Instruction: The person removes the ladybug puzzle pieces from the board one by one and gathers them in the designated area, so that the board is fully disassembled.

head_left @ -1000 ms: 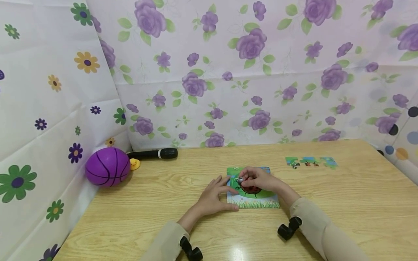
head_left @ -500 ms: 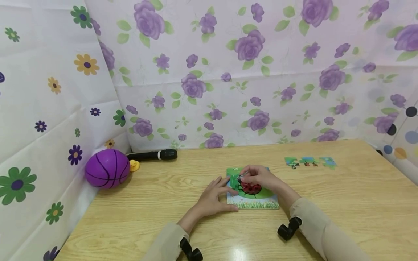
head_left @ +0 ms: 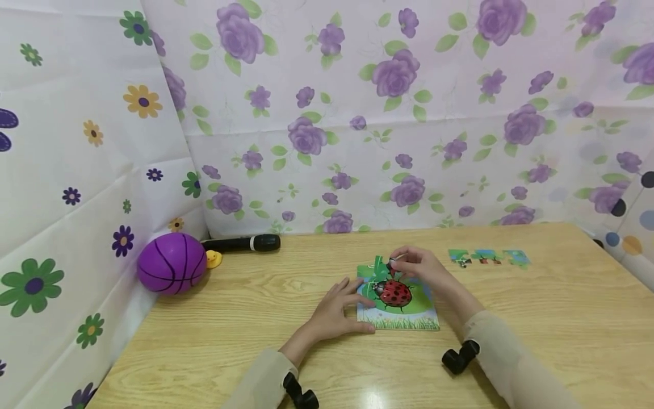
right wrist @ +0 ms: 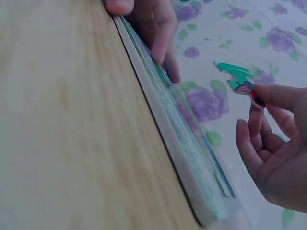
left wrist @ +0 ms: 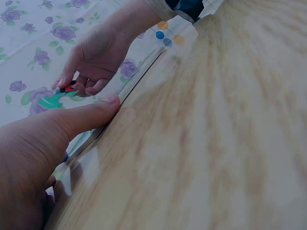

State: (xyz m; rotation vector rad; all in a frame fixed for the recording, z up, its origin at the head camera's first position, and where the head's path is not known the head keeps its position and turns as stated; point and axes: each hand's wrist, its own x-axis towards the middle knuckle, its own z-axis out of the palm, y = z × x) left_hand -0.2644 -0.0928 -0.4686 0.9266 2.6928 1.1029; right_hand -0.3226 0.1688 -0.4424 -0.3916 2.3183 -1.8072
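Observation:
A ladybug jigsaw puzzle board (head_left: pixel 424 318) lies on the table, with a red spotted ladybug on green in its middle. My left hand (head_left: pixel 332 312) rests at the board's left side, fingers spread over the surface and thumb along the front edge. Above the back part of the board, my right hand (head_left: pixel 424 270) pinches a puzzle piece (right wrist: pixel 240 74) between thumb and fingers. The piece is green with a red and black part, and both wrist views show it raised off the board. The fingers cover part of it.
Several loose puzzle pieces (head_left: pixel 485 257) lie at the back right of the table. At the back left are a purple ball (head_left: pixel 172 264), a small yellow duck (head_left: pixel 213 259) and a black microphone (head_left: pixel 242 243). Flowered cloth (head_left: pixel 327 142) hangs behind the table.
My right hand has lifted the puzzle piece up and back from the board, uncovering more of the ladybug. My left hand stays at the board's left side.

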